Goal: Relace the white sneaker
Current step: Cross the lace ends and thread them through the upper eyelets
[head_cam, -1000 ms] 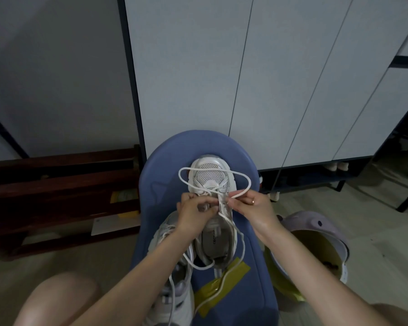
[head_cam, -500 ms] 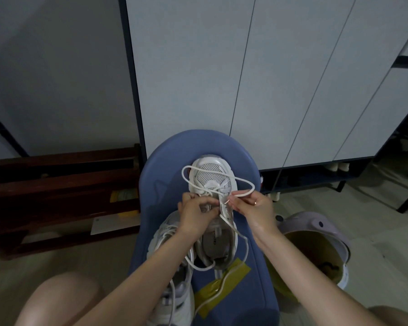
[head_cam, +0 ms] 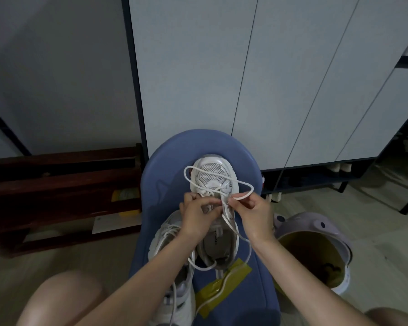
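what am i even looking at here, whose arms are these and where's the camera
There is no machine here: these are a person's two bare arms, filmed by a wide-angle camera worn on their head, looking forward and down. That is why the arms enter from the bottom and the cabinet doors look bent.

In front of them is a blue padded seat. On it lies the white sneaker, toe pointing away. A second sneaker lies beside it, nearer the person, partly under the left arm.

The left hand grips the shoe by its eyelets. The right hand pinches the white lace, which loops loosely over the toe and trails down across some yellow tape.

To the right stands a lilac bin.
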